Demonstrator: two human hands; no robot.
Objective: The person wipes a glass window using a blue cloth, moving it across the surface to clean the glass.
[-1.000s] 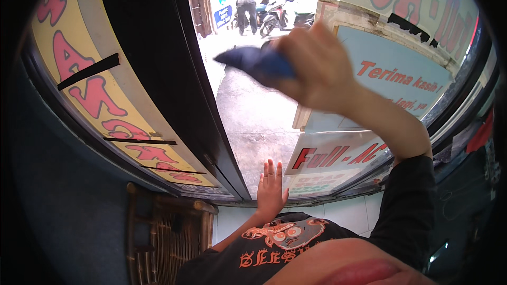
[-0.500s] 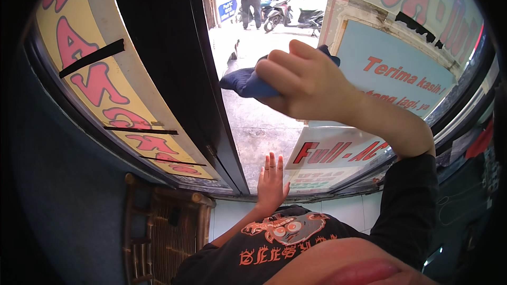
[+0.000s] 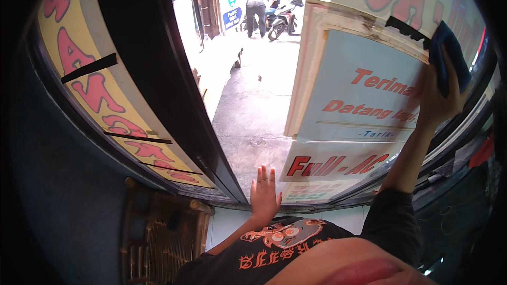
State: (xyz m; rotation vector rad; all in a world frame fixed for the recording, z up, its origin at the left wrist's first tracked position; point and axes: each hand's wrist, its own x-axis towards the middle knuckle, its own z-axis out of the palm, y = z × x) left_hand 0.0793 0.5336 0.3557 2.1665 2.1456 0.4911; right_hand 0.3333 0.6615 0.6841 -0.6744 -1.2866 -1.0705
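My right hand (image 3: 441, 106) is raised at the right with a dark blue cloth (image 3: 450, 58) under its fingers. The cloth appears to lie against the glass panel, at the upper right corner of a pale blue sign (image 3: 364, 53) with red lettering. My forearm crosses the sign's right side and hides some of its lettering. Low in the middle, my left hand (image 3: 265, 196) is held up with its fingers stretched out and nothing in it. It is nearest to the white lower sign (image 3: 338, 166); whether the palm touches the glass I cannot tell.
A dark frame post (image 3: 153, 74) stands left of the glass, beside a yellow sign (image 3: 87, 68) with red letters. At lower left is a bamboo chair (image 3: 169, 248). Outside, two people (image 3: 256, 10) are near a parked motorbike (image 3: 282, 24) on a pale pavement (image 3: 253, 105).
My right hand has swung from the upper middle to the far right with the cloth, which was bunched in a fist and is now spread flatter. My left hand has shifted slightly down.
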